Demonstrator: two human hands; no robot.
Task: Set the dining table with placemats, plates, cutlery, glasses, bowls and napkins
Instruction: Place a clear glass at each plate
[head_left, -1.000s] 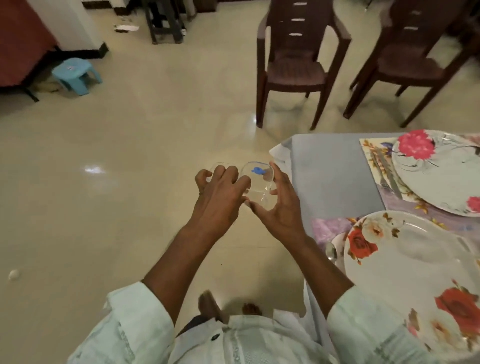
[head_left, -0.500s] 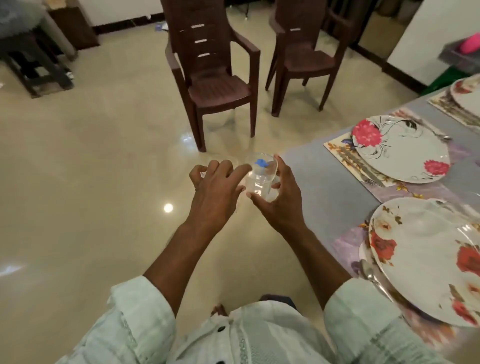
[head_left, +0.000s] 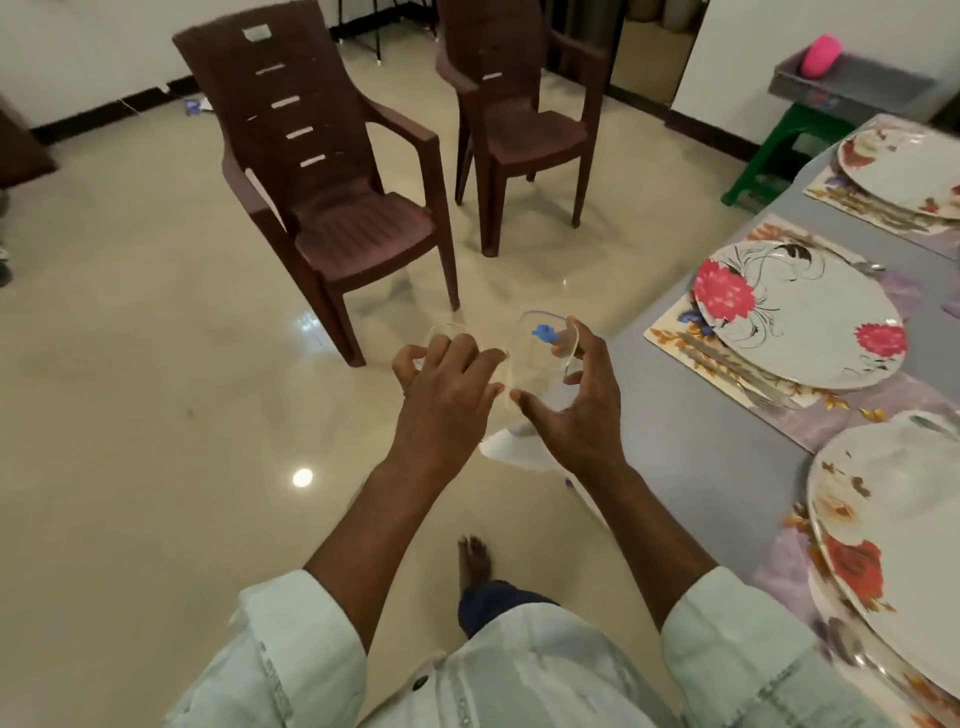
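Note:
My right hand (head_left: 579, 415) grips a clear glass (head_left: 535, 364) with a small blue mark near its rim, held over the floor just left of the table corner. My left hand (head_left: 449, 387) is curled round a second clear glass (head_left: 445, 332), of which only the faint rim shows above the fingers. On the grey-clothed table (head_left: 675, 415) at the right lie floral placemats (head_left: 831, 415) with plates: a pink-flowered plate (head_left: 800, 317), a red-flowered plate (head_left: 898, 545) nearest me, and a third plate (head_left: 904, 166) farther back. Cutlery (head_left: 727, 364) lies beside the pink-flowered plate.
Two brown plastic armchairs (head_left: 332, 208) (head_left: 519, 119) stand on the shiny tiled floor ahead. A green stool (head_left: 779, 156) with a grey tray (head_left: 852, 88) and a pink object sits by the far wall. My bare foot (head_left: 474, 564) shows below.
My hands have drawn slightly apart, and the second glass now shows in my left hand. The view has swung right along the table, bringing a third plate into sight.

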